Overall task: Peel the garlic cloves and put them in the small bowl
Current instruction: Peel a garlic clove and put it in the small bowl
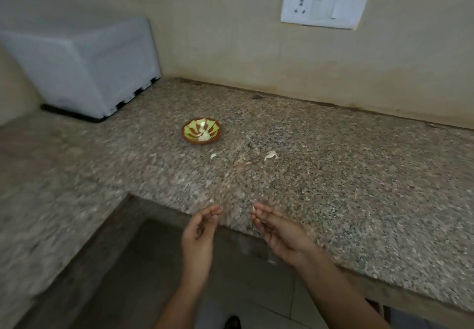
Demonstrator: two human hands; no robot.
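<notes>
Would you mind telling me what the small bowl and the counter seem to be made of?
The small bowl looks like glazed ceramic: glossy, painted green and brown stripes. The counter looks like smooth granite: speckled grey-brown grain.

One bowl (188,137), two hands (198,236) (280,235), three garlic bits (213,156) (271,155) (254,209) outside it.

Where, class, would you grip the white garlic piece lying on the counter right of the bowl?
Probably across its narrow sides, pinched from above: the garlic piece lies low and alone on the counter, clear of the bowl.
</notes>
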